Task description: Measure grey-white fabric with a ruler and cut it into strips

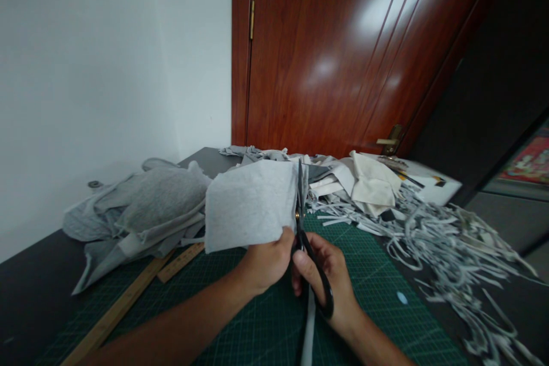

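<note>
My left hand (pixel 272 257) grips a light grey piece of fabric (pixel 251 203) by its lower right corner, holding it up above the cutting mat. Black-handled scissors (pixel 299 223) are in my right hand (pixel 326 274), thumb and fingers through the loops. The blades point away from me and lie along the right edge of the fabric, with a narrow margin of cloth showing on their right. A pale narrow strip (pixel 308 326) hangs or lies below the scissors; its upper end is hidden by my right hand.
A green gridded cutting mat (pixel 240 320) covers the dark table. Two wooden rulers, one long (pixel 124 303) and one short (pixel 182 262), lie left beside a heap of grey cloth (pixel 158 200). Cut strips (pixel 446 246) pile up right, near cream fabric (pixel 373 183) and a white box (pixel 441 186).
</note>
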Demonstrator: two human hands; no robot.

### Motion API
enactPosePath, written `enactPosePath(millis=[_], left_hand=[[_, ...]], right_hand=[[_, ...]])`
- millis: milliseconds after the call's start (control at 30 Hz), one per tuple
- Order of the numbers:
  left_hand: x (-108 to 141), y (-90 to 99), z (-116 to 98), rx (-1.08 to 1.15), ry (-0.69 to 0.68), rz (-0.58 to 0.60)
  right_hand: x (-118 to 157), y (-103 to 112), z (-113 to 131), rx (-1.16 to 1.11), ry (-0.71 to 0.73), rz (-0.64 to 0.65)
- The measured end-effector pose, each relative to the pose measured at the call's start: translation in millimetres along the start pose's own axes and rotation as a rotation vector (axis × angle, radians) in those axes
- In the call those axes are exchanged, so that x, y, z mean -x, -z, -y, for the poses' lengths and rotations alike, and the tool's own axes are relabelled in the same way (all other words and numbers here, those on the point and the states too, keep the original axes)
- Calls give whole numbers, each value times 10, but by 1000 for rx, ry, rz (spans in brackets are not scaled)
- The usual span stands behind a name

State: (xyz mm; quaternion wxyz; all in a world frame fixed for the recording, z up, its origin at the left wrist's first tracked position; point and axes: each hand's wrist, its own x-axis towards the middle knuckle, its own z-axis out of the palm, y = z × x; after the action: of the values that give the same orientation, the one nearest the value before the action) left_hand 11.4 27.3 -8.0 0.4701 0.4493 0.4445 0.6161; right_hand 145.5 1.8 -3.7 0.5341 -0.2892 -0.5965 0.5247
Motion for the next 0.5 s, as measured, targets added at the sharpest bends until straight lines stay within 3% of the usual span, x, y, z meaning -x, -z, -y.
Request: enactPosePath(millis=[267, 500], left_hand=[[22, -44, 16, -96, 77, 123], [74, -89, -146, -5, 93, 99]], right_hand=[[10, -18, 9, 56, -9, -8], [20, -13, -15, 72, 0, -12]])
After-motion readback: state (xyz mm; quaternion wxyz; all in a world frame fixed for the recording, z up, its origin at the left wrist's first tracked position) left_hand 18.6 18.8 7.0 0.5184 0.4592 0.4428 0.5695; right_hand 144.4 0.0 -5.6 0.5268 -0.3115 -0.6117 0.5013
